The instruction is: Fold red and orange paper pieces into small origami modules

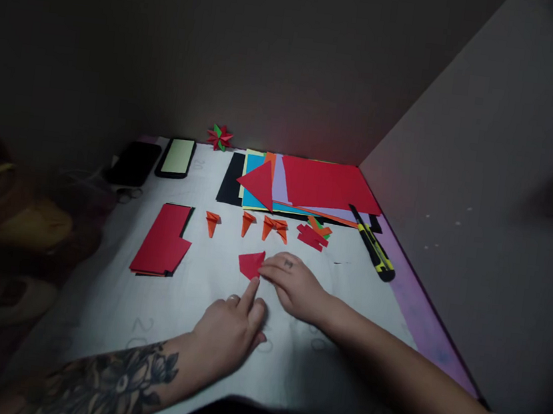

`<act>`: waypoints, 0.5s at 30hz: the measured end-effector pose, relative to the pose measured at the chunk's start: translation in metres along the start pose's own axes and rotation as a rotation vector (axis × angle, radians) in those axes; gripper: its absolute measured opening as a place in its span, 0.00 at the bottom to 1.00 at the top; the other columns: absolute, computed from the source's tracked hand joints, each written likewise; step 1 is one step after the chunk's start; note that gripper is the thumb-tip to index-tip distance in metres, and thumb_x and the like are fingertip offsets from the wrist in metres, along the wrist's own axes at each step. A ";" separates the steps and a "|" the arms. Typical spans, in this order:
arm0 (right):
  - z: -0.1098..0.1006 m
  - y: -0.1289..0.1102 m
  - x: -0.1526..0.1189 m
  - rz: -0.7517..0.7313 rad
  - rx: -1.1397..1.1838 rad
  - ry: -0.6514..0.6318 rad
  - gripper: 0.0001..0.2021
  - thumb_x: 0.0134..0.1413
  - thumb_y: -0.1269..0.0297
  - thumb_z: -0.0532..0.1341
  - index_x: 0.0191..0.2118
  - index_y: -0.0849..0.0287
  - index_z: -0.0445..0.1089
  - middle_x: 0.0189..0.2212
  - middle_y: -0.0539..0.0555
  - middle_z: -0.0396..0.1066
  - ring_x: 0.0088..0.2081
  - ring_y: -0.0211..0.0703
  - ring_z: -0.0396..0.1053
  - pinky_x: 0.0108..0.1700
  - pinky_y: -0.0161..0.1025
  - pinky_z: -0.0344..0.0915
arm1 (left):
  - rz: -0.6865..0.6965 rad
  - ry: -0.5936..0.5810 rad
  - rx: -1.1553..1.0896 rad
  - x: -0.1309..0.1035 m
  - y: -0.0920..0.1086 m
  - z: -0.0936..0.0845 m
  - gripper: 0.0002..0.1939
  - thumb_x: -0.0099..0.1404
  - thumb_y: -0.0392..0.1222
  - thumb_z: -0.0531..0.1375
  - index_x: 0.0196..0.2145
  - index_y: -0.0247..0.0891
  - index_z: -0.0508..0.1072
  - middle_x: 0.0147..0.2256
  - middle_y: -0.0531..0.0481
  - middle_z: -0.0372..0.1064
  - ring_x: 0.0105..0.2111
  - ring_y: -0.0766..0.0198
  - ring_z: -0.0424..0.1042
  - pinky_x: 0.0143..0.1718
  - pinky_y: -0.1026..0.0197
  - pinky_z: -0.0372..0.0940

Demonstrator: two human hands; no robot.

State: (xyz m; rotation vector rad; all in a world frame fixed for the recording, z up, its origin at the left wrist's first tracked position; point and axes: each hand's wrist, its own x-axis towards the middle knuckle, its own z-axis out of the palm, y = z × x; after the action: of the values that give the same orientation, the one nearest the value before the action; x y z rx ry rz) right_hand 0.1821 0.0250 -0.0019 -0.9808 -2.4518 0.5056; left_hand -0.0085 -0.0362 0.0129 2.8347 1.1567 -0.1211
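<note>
A small folded piece of red paper (249,265) lies on the white-covered table, in front of several folded orange pieces (212,223). My left hand (231,326) presses its extended index fingertip at the paper's lower right corner, its other fingers curled below and holding nothing visible. From the right, my right hand (296,284) has its fingers together on the paper's right edge, the fingertips pinching that edge against the table.
Red cut sheets (164,240) lie at left. Behind are coloured sheets (329,185), a red triangle (262,184), a phone (177,158) and a paper star (220,137). Paper scraps (312,237) and a yellow-black cutter (375,249) are at right, near the wall.
</note>
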 end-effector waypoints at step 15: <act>0.009 0.005 -0.003 -0.071 -0.074 -0.009 0.21 0.47 0.80 0.54 0.47 0.58 0.69 0.45 0.57 0.71 0.49 0.47 0.63 0.49 0.48 0.61 | 0.093 0.249 -0.043 0.009 -0.063 -0.002 0.15 0.66 0.36 0.51 0.49 0.36 0.70 0.57 0.45 0.61 0.53 0.51 0.61 0.45 0.50 0.61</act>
State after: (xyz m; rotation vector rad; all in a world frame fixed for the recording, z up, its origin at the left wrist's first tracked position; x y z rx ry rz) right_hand 0.1824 0.0250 -0.0128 -0.9187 -2.5190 0.3986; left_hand -0.0461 0.0153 0.0113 2.9212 1.0480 0.2663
